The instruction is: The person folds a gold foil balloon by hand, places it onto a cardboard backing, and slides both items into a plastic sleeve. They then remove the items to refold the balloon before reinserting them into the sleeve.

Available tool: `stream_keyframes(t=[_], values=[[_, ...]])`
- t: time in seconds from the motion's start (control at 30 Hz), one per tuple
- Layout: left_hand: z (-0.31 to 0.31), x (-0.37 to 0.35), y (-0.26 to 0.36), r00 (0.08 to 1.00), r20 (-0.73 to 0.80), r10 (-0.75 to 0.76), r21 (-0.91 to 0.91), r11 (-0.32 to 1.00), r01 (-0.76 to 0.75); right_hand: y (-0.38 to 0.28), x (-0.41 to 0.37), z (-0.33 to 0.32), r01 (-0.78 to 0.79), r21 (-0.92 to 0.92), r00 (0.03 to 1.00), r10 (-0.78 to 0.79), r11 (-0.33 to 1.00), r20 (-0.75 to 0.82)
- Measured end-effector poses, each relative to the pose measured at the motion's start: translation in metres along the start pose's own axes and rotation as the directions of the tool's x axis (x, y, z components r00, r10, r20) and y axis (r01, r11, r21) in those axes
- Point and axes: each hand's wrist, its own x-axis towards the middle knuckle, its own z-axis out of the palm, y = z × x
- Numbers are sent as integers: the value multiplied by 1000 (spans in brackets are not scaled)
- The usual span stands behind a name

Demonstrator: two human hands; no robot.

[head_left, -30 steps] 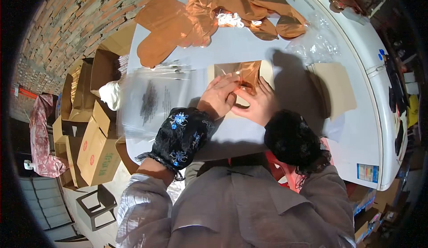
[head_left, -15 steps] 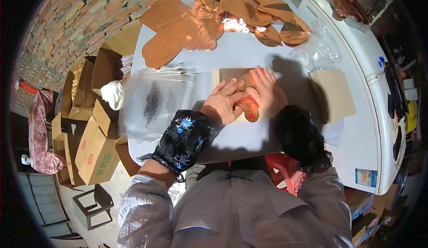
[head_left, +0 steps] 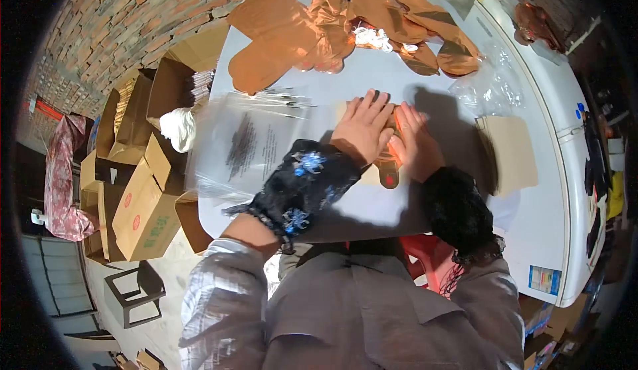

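Observation:
Both palms press down on a small folded copper foil balloon [head_left: 389,176], which lies over a tan sheet of card [head_left: 368,176] on the white table. My left hand [head_left: 363,129] rests flat across it with fingers stretched and pointing away from me. Close beside it, my right hand [head_left: 419,147] lies along the foil's right edge, fingers extended. Most of the foil and card is hidden beneath my hands. To the left sits a stack of clear printed plastic bags [head_left: 249,140]; to the right is a pile of tan cards [head_left: 512,154].
Flat copper foil balloons [head_left: 276,44] spread along the table's [head_left: 292,220] far edge, with white ribbon coils [head_left: 373,38] among them. Crumpled clear plastic [head_left: 495,87] lies at the back right. A white refrigerator [head_left: 555,197] lies alongside. Open cardboard boxes [head_left: 147,200] stand at the left.
My left hand has slid forward and to the right over the foil, its fingers now pointing away. The right hand has turned more sideways. The view has shifted slightly.

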Motion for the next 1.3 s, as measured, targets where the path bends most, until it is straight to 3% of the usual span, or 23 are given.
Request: stream_keyframes(t=[0.07, 0.27, 0.37, 0.47, 0.6, 0.67, 0.77, 0.97, 1.17, 1.3], values=[[20, -9, -5, 990, 7, -141, 114, 984, 140, -4, 3, -5, -16, 11, 999, 16, 1000, 29], [15, -20, -8, 995, -40, -87, 128, 988, 91, -5, 5, -6, 24, 50, 1000, -23, 998, -11], [13, -20, -7, 995, -36, -97, 80, 992, 100, -2, 7, -11, 87, -70, 996, -86, 994, 17], [12, -20, -8, 996, -30, -88, 91, 992, 91, -23, 24, -24, 2, -24, 999, -1, 1000, 46], [19, -19, -11, 995, 19, -98, 137, 986, 95, -33, 32, -2, 89, 22, 996, -89, 996, -16], [19, -19, -12, 998, 0, -68, 111, 992, 67, -14, 26, 8, 33, 77, 999, -31, 996, -25], [12, -19, -7, 997, -43, -58, 115, 991, 63, -2, 12, -4, -70, -25, 996, 71, 997, 60], [13, -18, -7, 997, -67, -50, 140, 988, 59, 14, -2, -14, -76, -107, 990, 88, 991, 110], [18, -19, -10, 996, -83, -30, 162, 986, 44, 7, -9, -24, -324, 28, 938, 317, 946, 139], [24, -20, -13, 998, -51, -40, 184, 982, 49, -14, -57, -45, -168, -97, 975, 180, 981, 130]])
